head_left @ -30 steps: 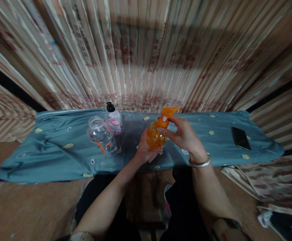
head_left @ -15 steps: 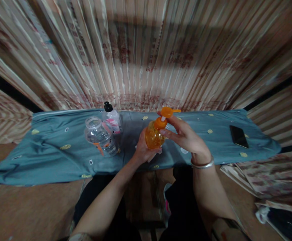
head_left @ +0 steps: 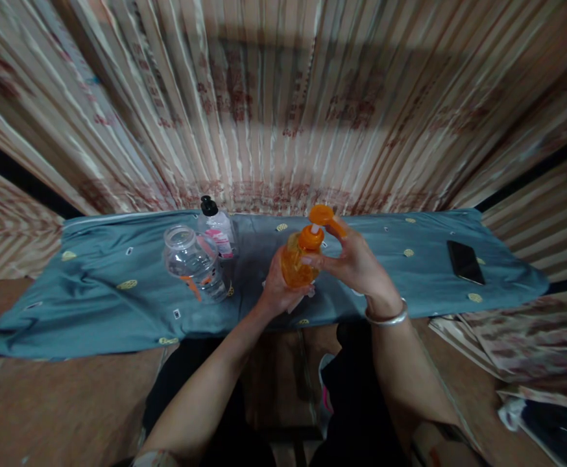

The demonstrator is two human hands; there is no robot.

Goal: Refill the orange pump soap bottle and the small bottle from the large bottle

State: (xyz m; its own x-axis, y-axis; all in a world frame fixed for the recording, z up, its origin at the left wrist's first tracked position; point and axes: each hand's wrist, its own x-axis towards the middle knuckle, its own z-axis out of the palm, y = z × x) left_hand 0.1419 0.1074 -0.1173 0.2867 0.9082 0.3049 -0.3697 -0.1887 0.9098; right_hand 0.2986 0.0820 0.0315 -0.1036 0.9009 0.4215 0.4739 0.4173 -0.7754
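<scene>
A see-through pump bottle (head_left: pixel 299 261) with amber liquid and an orange pump top (head_left: pixel 321 215) is held above the cloth in front of me. My left hand (head_left: pixel 277 284) wraps round its body from the left and below. A crumpled white piece, perhaps tissue, shows under that hand. My right hand (head_left: pixel 354 256) grips the bottle from the right, its thumb at the neck and its fingers at the orange spout. Some of those fingertips are hidden behind the pump top. A silver bangle circles my right wrist.
Left of the hands, a clear wide-mouthed plastic jug (head_left: pixel 194 263) stands before a bottle with a black cap (head_left: pixel 218 230). A dark phone (head_left: pixel 465 262) lies at the right on the teal cloth (head_left: pixel 93 292). A striped curtain (head_left: pixel 274 97) hangs behind the table.
The orange spout has turned from pointing right to pointing down and right, towards my right fingers. My right hand has shifted slightly left and closer round the neck; my left hand stays put.
</scene>
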